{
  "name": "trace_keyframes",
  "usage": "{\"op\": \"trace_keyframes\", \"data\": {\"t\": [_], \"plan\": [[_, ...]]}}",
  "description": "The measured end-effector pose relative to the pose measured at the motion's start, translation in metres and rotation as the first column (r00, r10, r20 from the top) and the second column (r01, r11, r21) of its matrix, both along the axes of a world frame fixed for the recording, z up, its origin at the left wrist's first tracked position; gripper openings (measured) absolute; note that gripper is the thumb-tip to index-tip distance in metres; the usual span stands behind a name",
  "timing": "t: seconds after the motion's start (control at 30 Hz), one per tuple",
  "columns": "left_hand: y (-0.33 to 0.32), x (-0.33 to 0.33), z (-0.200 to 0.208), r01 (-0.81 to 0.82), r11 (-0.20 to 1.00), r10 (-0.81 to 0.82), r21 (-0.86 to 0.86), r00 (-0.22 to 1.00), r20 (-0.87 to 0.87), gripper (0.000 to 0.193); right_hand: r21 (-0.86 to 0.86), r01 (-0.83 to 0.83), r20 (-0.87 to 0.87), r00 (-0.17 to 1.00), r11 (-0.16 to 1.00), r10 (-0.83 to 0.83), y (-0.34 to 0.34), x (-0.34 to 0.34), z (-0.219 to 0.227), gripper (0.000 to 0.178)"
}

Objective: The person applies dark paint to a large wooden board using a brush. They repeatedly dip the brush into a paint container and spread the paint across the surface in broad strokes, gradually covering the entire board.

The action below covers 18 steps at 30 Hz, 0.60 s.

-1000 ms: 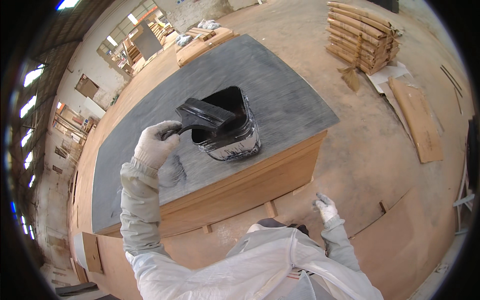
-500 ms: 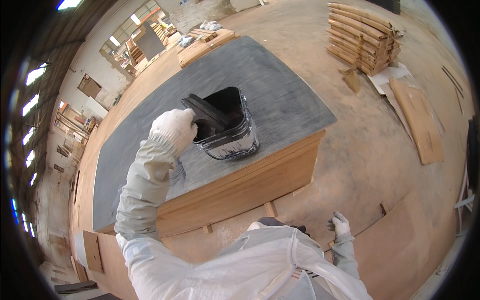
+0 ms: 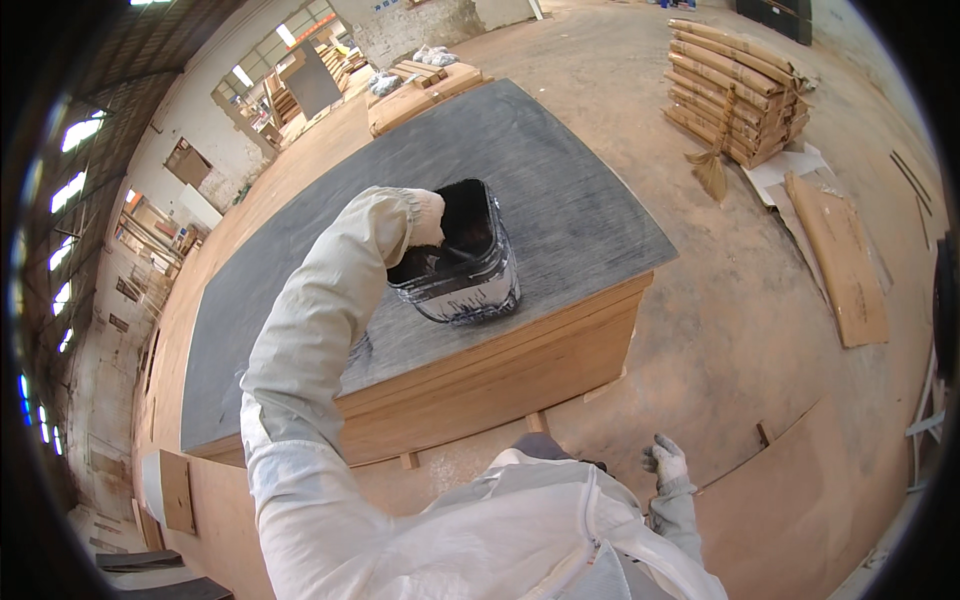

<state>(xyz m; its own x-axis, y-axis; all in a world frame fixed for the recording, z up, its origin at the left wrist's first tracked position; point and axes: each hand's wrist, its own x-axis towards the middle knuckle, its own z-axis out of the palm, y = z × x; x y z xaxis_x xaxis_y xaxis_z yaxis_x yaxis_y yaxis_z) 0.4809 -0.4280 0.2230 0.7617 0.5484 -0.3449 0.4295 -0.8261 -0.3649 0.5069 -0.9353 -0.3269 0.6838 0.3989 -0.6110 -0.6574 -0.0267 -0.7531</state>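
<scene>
A square plastic bucket (image 3: 468, 300), black inside and smeared black over its pale outside, stands on the dark-coated top board (image 3: 570, 190) of a stack. My left hand (image 3: 426, 217), in a white glove, reaches over the bucket's left rim with its fingers down inside. It is closed on a black flat tool, mostly hidden now by the hand and the dark interior; its exact kind cannot be made out. My right hand (image 3: 667, 461), in a stained glove, hangs low at my right side, empty, its fingers loosely apart.
Bare wooden edges (image 3: 500, 375) of the stack face me. Brown wrapped bundles (image 3: 735, 95) with a broom (image 3: 712, 165) against them stand far right, near a flat cardboard piece (image 3: 840, 260). Behind the stack lie more boards (image 3: 425, 95). A brown sheet (image 3: 770, 500) lies at lower right.
My left hand has moved right and down into the bucket, taking the black flat tool with it; the tool stood above the rim before. My right hand stays low at my side.
</scene>
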Motion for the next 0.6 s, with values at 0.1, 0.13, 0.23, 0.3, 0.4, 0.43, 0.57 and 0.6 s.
{"op": "trace_keyframes", "data": {"t": [0.1,0.13,0.23,0.3,0.4,0.43,0.57,0.6], "plan": [[-0.019,0.017,0.012,-0.094,0.995,0.092,-0.022,0.993,-0.067,0.035,-0.014,0.020,-0.033,0.999,1.000,-0.020,-0.010,0.000,0.003,0.056],[-0.029,0.027,0.016,-0.162,0.985,0.156,-0.054,0.982,-0.102,0.035,-0.025,0.033,-0.041,0.999,0.999,-0.034,-0.015,0.000,0.004,0.057],[-0.016,0.036,0.009,-0.183,0.974,0.162,-0.130,0.974,-0.159,0.036,-0.043,0.040,-0.053,0.998,0.998,-0.042,-0.024,0.002,0.003,0.059],[-0.009,0.036,0.002,-0.097,0.989,0.082,-0.115,0.988,-0.127,0.036,-0.052,0.053,-0.040,0.998,0.997,-0.056,-0.026,0.003,0.005,0.058],[0.018,0.032,-0.017,-0.016,0.991,-0.003,-0.133,0.991,-0.137,0.035,-0.061,0.034,-0.017,0.999,0.998,-0.035,-0.023,0.011,0.009,0.057],[0.027,0.028,-0.025,-0.001,0.989,-0.022,-0.148,0.988,-0.150,0.035,-0.063,0.018,-0.010,1.000,0.998,-0.019,-0.019,0.015,0.012,0.056],[0.027,0.031,-0.034,-0.115,0.947,0.052,-0.299,0.976,-0.210,0.036,-0.055,-0.032,0.051,0.998,0.998,0.035,0.000,0.035,0.017,0.055],[0.032,0.029,-0.039,-0.088,0.955,0.035,-0.284,0.982,-0.188,0.036,-0.050,-0.049,0.062,0.997,0.998,0.052,0.008,0.041,0.019,0.054]]}}
